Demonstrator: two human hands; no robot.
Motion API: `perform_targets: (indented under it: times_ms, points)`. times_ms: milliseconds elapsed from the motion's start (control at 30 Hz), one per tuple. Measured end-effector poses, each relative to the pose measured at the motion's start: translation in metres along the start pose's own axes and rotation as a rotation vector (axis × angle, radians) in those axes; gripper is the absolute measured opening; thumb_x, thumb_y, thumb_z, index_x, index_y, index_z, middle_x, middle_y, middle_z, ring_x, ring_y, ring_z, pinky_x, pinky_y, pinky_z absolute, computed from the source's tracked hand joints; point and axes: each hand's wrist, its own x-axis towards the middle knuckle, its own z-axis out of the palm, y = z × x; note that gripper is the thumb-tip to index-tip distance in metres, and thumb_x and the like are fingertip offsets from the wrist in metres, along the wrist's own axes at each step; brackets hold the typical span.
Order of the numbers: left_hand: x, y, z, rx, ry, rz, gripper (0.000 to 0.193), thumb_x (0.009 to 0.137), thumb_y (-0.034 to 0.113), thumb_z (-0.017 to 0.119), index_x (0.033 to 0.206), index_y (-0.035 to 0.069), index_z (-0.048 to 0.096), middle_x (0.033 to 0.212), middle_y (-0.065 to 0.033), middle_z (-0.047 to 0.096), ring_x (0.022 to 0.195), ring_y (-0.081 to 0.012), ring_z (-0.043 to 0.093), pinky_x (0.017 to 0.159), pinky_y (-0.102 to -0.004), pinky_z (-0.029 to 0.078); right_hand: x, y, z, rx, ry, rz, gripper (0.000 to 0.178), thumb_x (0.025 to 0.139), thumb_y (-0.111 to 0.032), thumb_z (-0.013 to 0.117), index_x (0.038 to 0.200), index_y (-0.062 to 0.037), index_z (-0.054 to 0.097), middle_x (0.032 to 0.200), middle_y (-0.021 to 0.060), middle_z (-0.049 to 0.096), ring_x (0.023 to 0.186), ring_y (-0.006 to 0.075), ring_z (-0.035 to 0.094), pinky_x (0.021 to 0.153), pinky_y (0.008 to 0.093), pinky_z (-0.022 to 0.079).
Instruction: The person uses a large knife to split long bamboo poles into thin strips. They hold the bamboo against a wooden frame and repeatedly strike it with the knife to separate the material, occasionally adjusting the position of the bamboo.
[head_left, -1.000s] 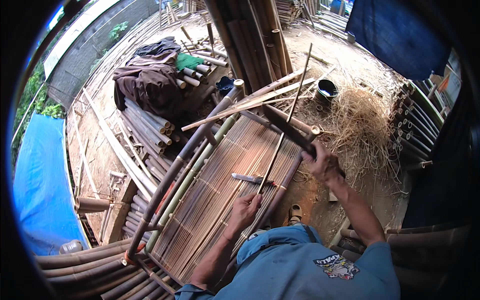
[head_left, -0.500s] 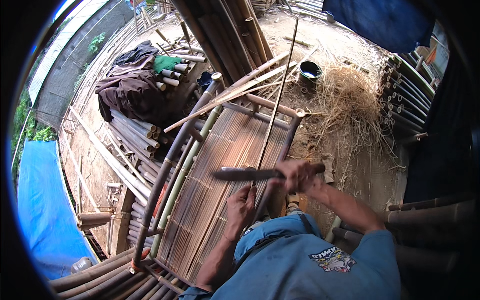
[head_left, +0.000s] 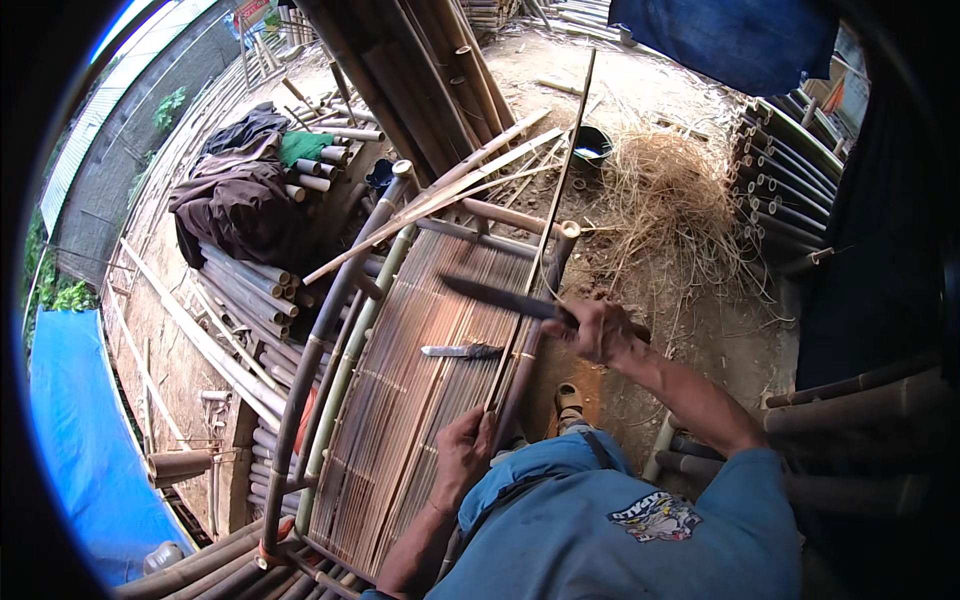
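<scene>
My left hand [head_left: 465, 447] is closed round the near end of a long, thin bamboo strip [head_left: 548, 225], which slants up and away past the far rail of the bench. Wrapped round the handle of a machete [head_left: 500, 298], my right hand [head_left: 597, 330] holds the dark blade pointing left, close to the strip; whether they touch I cannot tell. Beneath both hands stretches the slatted seat of a bamboo bench [head_left: 375, 410]. A small knife [head_left: 462, 351] with a dark wrapped handle lies on the slats, left of the strip.
Pale split bamboo lengths [head_left: 430, 205] rest across the bench's far left corner. Beyond it stand a dark bucket [head_left: 590, 146] and a heap of shavings [head_left: 665, 195]. Stacked bamboo poles [head_left: 790, 185] lie at right, with more [head_left: 245, 285] at left. A blue tarp [head_left: 75, 430] spreads far left.
The machete has risen up the strip, away from my left hand, and its blade has tilted. The small knife on the slats now shows fully. The whole view has shifted slightly.
</scene>
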Motion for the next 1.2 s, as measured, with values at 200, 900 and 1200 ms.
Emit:
perform_targets:
  times_ms: [200, 900, 1200]
  points:
    - [-0.048, -0.012, -0.033, 0.236, -0.123, 0.113, 0.013, 0.09, 0.009, 0.058, 0.08, 0.0, 0.056, 0.06, -0.0154, 0.047, 0.052, -0.0243, 0.05, 0.05, -0.0343, 0.04, 0.022, 0.134, -0.048, -0.132, 0.194, 0.46, 0.066, 0.094, -0.067, 0.027, 0.08, -0.0105, 0.058, 0.049, -0.0008, 0.043, 0.041, 0.0108, 0.046, 0.034, 0.0297, 0.037]
    - [-0.11, -0.082, -0.106, 0.55, -0.068, 0.326, 0.007, 0.086, 0.008, 0.058, 0.082, 0.002, 0.059, 0.062, -0.0142, 0.051, 0.056, -0.0338, 0.055, 0.051, -0.0411, 0.043, 0.014, 0.199, -0.132, -0.128, 0.221, 0.401, 0.069, 0.089, -0.076, 0.023, 0.073, -0.0136, 0.05, 0.05, -0.0064, 0.037, 0.038, 0.0064, 0.032, 0.03, 0.0296, 0.026]
    - [-0.101, -0.091, -0.115, 0.409, -0.168, -0.164, 0.022, 0.092, 0.017, 0.055, 0.085, 0.001, 0.067, 0.066, -0.0143, 0.061, 0.059, -0.0235, 0.063, 0.054, -0.0352, 0.047, 0.006, 0.28, -0.226, -0.114, 0.634, 0.85, 0.082, 0.085, -0.078, 0.034, 0.071, -0.0024, 0.06, 0.06, 0.0132, 0.06, 0.058, 0.0269, 0.063, 0.052, 0.042, 0.044]
